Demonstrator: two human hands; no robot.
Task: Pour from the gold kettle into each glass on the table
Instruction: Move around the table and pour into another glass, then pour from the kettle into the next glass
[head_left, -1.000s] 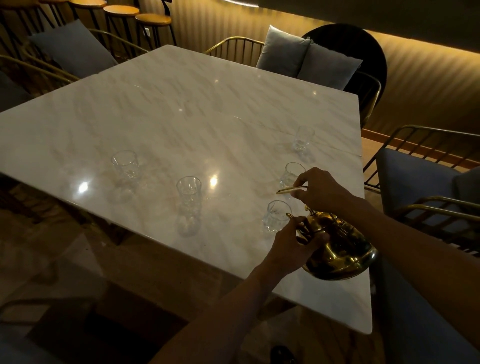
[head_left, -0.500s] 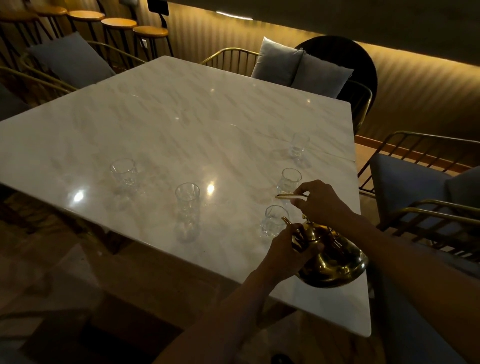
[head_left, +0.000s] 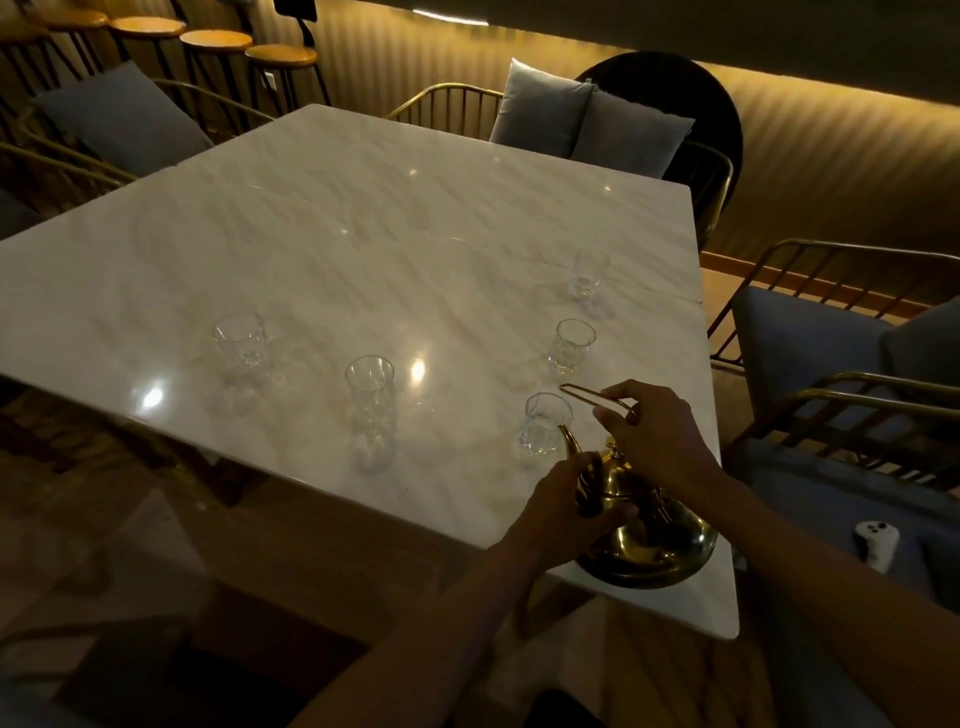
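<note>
Gold kettle (head_left: 655, 545) sits at the near right corner of the white marble desk (head_left: 363, 218), its base on or just above the surface; contact cannot be told in the dim light. Spout (head_left: 570, 440) curves up and to the left, tip just beside the nearest glass (head_left: 544, 426) at rim height.

Left hand (head_left: 566, 501) is closed around the front of the kettle body at the base of the spout, fingers wrapped on the metal. Right hand (head_left: 660, 434) is above the lid, thumb and fingers pinched shut on the thin wire handle (head_left: 597, 397), which juts out to the left past the fingers.

Five clear glasses stand upright on the desk. Beyond the nearest one: a second glass (head_left: 571, 345), then a third glass (head_left: 589, 273) farther back near the right edge. To the left, well apart: a tall glass (head_left: 370, 402) and a left glass (head_left: 241, 345). Liquid levels cannot be told.

Grey cushions (head_left: 587, 117) rest on the chair at the far side. A small white object (head_left: 878, 543) lies on the blue seat (head_left: 810, 343) at right.
</note>
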